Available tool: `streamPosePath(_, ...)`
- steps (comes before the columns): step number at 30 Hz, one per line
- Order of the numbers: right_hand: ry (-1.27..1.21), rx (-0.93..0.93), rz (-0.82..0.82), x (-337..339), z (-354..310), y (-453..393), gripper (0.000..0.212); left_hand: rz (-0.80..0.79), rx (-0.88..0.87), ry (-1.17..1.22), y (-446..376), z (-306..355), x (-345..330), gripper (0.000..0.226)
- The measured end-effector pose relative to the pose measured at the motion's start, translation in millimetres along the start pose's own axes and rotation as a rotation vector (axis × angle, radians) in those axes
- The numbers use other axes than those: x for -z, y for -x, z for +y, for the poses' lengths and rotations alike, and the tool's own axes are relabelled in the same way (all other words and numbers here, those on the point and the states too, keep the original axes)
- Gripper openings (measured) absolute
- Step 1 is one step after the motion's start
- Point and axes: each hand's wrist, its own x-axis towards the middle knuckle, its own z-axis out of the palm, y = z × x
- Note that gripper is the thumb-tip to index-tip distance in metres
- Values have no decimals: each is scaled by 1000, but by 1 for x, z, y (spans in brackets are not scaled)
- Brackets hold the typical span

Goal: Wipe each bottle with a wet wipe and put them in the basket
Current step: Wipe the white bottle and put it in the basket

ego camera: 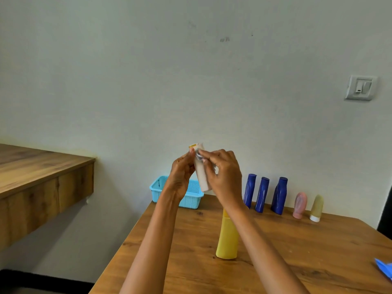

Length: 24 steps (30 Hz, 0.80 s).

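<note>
My left hand (182,172) holds a white bottle (202,177) upright in the air above the table, its yellow-marked top end up. My right hand (222,175) presses a crumpled wet wipe (199,156) against the bottle's upper part. A light blue basket (188,200) stands behind my hands at the table's far left corner; its inside is mostly hidden. A yellow bottle (228,238) stands upright on the table below my right wrist. Along the wall stand three dark blue bottles (263,195), a pink tube (300,205) and an olive tube (316,207).
The wooden table (297,262) carries all the bottles, and a blue packet (384,270) lies at its right edge. A wooden shelf (42,177) juts from the wall at left. A wall switch (360,88) is mounted at upper right.
</note>
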Motion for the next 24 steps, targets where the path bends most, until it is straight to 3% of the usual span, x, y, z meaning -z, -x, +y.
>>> streamPosePath(4, 73, 92, -64, -2, 3, 19, 19, 32, 27, -49, -4, 7, 6, 41)
streamPosePath(7, 147, 0, -125, -2, 4, 17, 7, 80, 22, -119, -4, 7, 7, 33)
streamPosePath(11, -29, -212, 92, -4, 6, -13, 10, 110, 17, -121, -5, 4, 9, 30)
streamPosePath(13, -125, -219, 123, -6, 6, -30, 18, 94, 17, -125, -6, 6, 11, 26)
streamPosePath(16, -178, -126, -51, -16, -2, -31, 23, 85, 22, -85, -5, 11, 14, 28)
streamPosePath(18, -221, -113, -78, -24, -7, -21, 22, 84, 21, -18, -5, 13, 16, 26)
streamPosePath(20, -256, -123, -67, -29, -6, -12, 16, 76, 22, 49, -5, 13, 20, 31)
streamPosePath(24, -265, -219, -230, -26, 6, -11, 16, 56, 20, 60, -8, 12, 24, 38)
